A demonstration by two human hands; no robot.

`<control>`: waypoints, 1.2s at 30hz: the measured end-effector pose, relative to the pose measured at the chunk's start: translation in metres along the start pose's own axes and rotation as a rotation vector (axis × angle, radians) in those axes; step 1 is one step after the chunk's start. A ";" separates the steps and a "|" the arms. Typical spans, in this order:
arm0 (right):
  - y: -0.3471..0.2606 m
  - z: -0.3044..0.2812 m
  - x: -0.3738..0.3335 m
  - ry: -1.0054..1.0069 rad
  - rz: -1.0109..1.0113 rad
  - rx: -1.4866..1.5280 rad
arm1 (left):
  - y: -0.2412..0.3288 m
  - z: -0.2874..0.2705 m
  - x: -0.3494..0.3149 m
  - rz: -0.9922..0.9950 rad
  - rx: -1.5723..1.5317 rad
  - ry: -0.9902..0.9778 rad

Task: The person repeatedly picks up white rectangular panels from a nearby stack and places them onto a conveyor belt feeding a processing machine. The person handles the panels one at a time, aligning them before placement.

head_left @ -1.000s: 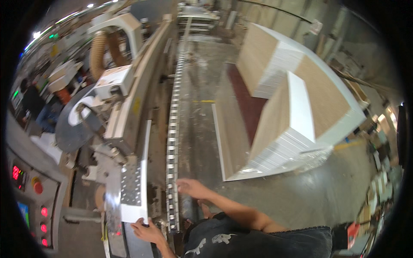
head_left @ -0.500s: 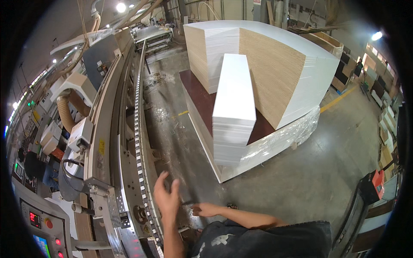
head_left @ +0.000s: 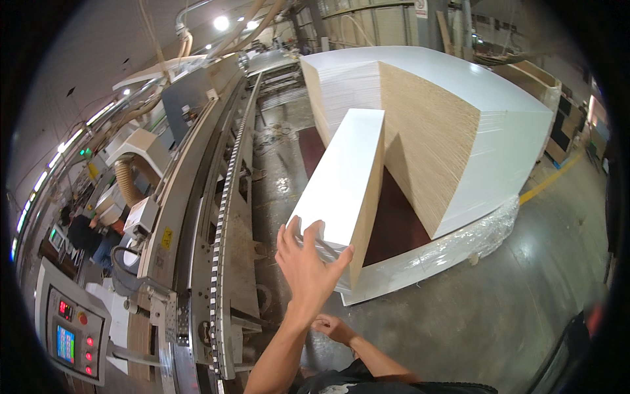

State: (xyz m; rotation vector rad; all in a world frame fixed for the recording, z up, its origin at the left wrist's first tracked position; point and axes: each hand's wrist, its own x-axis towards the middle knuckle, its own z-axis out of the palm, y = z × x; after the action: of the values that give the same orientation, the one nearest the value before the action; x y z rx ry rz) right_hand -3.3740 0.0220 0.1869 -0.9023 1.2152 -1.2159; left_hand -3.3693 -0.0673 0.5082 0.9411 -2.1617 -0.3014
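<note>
My left hand point(head_left: 308, 266) is open, its fingers and thumb spread over the near end of a narrow stack of white-faced boards point(head_left: 346, 167). The fingertips appear to touch the top near edge; whether they press on it I cannot tell. Behind my left wrist, lower down, my right hand point(head_left: 336, 328) has its fingers curled in, with nothing visible in them. The narrow stack stands on a dark red-brown sheet point(head_left: 400, 230) atop a wrapped white base point(head_left: 433, 256). Just beyond is a bigger stack of white boards point(head_left: 430, 125) with raw tan sides.
A long machine with a toothed rail point(head_left: 226, 217) runs along my left. Its control panel point(head_left: 72, 322) has a lit screen and red lights. Another person point(head_left: 85, 233) is at the far left. Loose plastic wrap point(head_left: 489, 236) hangs off the base's right corner.
My left hand has moved right and forward from beside the rail onto the narrow stack's near end. My right hand's fingers have curled in. The whole view has shifted.
</note>
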 end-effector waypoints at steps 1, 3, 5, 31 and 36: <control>-0.004 0.002 -0.003 -0.029 0.037 0.045 | 0.002 -0.004 -0.002 -0.008 -0.008 0.001; -0.014 0.004 -0.009 -0.096 0.051 0.085 | 0.001 -0.009 -0.008 -0.009 0.008 0.011; -0.033 0.005 -0.012 -0.154 0.033 0.078 | -0.002 -0.016 -0.015 0.011 0.054 0.024; -0.132 0.292 -0.013 -0.179 0.093 0.366 | -0.201 -0.299 -0.482 -0.898 -1.217 0.638; -0.035 0.377 -0.004 -0.297 0.375 0.181 | -0.219 -0.293 -0.580 -1.093 -1.107 0.946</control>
State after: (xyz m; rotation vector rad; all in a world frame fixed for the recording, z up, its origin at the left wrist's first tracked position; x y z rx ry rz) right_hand -3.0109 -0.0184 0.2860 -0.6567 0.9644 -0.8407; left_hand -2.7813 0.2116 0.2927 1.1035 -0.2987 -1.1234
